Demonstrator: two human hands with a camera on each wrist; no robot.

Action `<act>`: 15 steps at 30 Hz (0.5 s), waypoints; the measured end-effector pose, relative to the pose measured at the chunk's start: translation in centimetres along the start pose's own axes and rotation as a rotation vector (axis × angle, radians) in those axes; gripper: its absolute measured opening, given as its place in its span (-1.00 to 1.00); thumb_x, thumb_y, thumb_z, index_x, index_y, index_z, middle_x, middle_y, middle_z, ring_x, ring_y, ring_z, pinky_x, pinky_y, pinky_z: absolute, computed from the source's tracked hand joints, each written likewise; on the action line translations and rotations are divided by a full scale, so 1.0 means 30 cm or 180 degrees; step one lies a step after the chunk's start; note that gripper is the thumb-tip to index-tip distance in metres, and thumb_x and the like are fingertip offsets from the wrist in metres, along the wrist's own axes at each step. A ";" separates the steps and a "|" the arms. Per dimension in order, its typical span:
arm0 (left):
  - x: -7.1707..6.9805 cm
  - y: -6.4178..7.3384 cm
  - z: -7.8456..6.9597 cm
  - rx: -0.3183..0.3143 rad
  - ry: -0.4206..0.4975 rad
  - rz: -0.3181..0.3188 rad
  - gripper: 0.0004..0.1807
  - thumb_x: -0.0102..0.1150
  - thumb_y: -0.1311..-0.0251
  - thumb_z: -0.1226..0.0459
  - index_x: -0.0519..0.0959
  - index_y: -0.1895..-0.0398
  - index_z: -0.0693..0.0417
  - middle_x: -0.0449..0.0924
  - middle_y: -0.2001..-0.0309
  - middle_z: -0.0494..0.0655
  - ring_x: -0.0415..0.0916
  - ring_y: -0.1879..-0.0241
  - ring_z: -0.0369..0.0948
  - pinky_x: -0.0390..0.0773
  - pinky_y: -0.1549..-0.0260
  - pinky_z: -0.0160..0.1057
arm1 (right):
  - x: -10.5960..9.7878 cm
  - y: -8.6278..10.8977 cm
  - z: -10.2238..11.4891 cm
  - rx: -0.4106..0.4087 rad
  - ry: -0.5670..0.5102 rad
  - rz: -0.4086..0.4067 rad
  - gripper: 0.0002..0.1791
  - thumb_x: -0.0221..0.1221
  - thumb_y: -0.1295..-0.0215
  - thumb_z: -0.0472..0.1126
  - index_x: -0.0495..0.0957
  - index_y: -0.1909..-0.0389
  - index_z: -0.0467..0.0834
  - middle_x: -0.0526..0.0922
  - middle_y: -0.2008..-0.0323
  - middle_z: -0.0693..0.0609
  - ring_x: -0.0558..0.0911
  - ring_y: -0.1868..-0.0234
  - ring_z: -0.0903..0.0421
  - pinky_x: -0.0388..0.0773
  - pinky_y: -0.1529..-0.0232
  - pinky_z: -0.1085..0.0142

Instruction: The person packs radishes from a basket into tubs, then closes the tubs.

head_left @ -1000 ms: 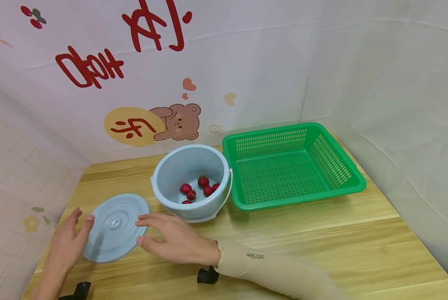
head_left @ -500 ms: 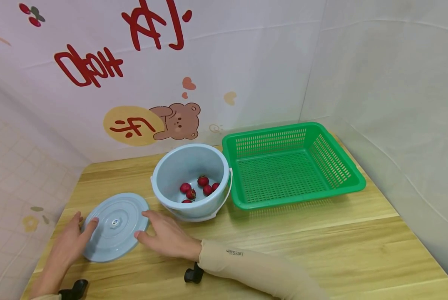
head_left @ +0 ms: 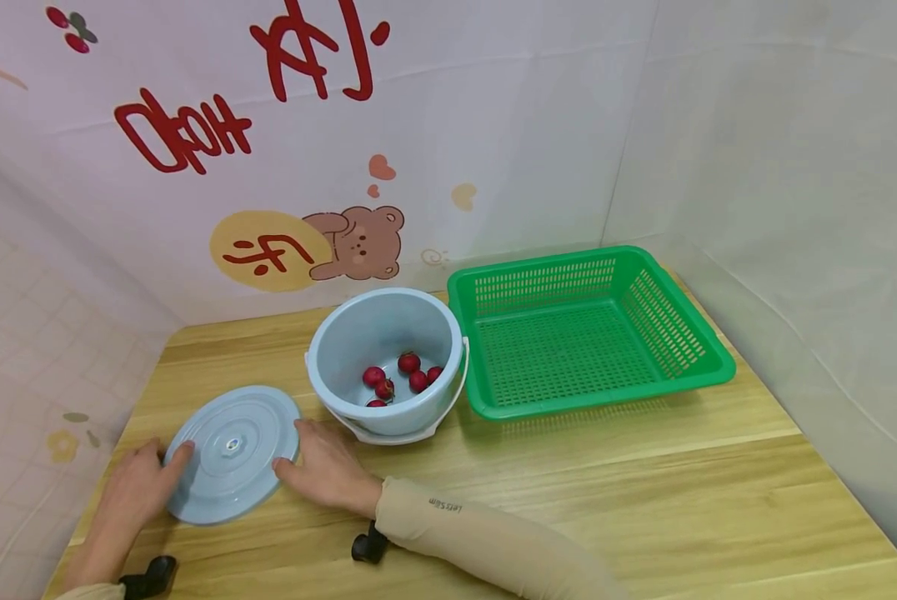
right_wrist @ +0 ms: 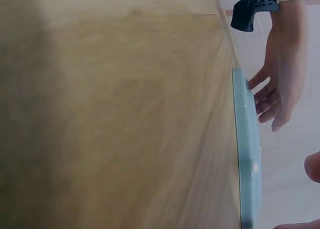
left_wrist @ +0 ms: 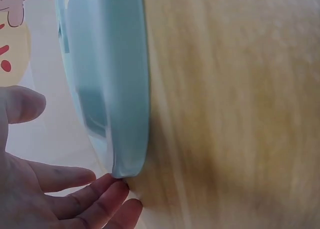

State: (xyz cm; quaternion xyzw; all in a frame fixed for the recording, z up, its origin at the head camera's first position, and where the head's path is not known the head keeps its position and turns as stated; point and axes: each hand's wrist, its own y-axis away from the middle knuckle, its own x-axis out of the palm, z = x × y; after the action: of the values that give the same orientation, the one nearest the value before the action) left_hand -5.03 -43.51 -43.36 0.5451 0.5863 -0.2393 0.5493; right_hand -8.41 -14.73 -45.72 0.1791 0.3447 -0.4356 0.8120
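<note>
A round light-blue plastic lid (head_left: 233,454) lies on the table at the left, a small mark at its centre. At its left edge is my left hand (head_left: 137,483), thumb over the lid's top. In the left wrist view, fingertips (left_wrist: 120,189) meet the rim of the lid (left_wrist: 125,89), while the thumb stays apart from it. My right hand (head_left: 328,467) is at the lid's right edge, its thumb tip overlapping the rim. The right wrist view catches only bits of that hand's fingers (right_wrist: 314,166), beyond the lid's edge (right_wrist: 245,154).
Right of the lid stands a light-blue bucket (head_left: 411,423) with a white handle hanging down its front. Several small red round fruits or vegetables (head_left: 408,362) lie inside. A green slotted basket (head_left: 591,404) sits beside it. Printed cloth (head_left: 538,150) walls the back and sides.
My right hand has moved left and slightly down, up to the lid's right edge. My left hand has come closer at the left edge. Lid, bucket and basket stay put.
</note>
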 end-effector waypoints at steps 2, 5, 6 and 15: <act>0.000 0.005 -0.003 0.0007 -0.0026 -0.0002 -0.06 -0.34 -0.57 -0.12 0.15 -0.27 0.83 0.19 -0.12 0.81 0.23 -0.15 0.59 0.36 -0.11 0.43 | 0.004 -0.003 0.004 -0.0004 0.0160 -0.0019 -0.28 0.14 -0.44 0.15 0.41 -0.44 -0.24 0.53 -0.35 0.03 0.47 -0.36 0.15 0.33 -0.38 0.33; -0.002 0.007 -0.010 0.0066 -0.0057 -0.0012 -0.09 -0.33 -0.57 -0.11 0.22 -0.23 0.81 0.28 -0.08 0.78 0.30 -0.10 0.56 0.42 -0.04 0.39 | 0.007 -0.011 0.008 0.0012 0.0191 -0.0037 -0.27 0.14 -0.44 0.13 0.41 -0.44 -0.26 0.53 -0.36 0.03 0.47 -0.37 0.15 0.31 -0.39 0.35; -0.003 0.006 -0.012 0.0079 -0.0059 -0.0007 -0.09 -0.33 -0.57 -0.12 0.24 -0.22 0.80 0.30 -0.06 0.77 0.32 -0.08 0.55 0.43 -0.02 0.38 | 0.007 -0.015 0.010 0.0033 0.0156 -0.0038 -0.27 0.14 -0.43 0.12 0.41 -0.44 -0.27 0.53 -0.36 0.02 0.47 -0.37 0.14 0.31 -0.39 0.35; -0.008 0.001 0.006 0.0131 0.0187 0.0048 -0.12 -0.39 -0.59 -0.07 0.21 -0.28 0.80 0.27 -0.21 0.77 0.30 -0.16 0.57 0.44 -0.07 0.38 | 0.011 -0.032 0.026 0.0467 -0.1493 -0.0204 -0.38 0.23 -0.37 -0.19 0.43 -0.43 -0.25 0.67 -0.20 0.03 0.57 -0.21 0.31 0.46 -0.18 0.51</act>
State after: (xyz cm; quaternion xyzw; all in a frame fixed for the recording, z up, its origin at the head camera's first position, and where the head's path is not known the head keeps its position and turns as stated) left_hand -4.97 -43.76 -43.18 0.5676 0.5930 -0.2311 0.5223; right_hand -8.76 -15.91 -45.42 0.1206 0.1197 -0.5146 0.8404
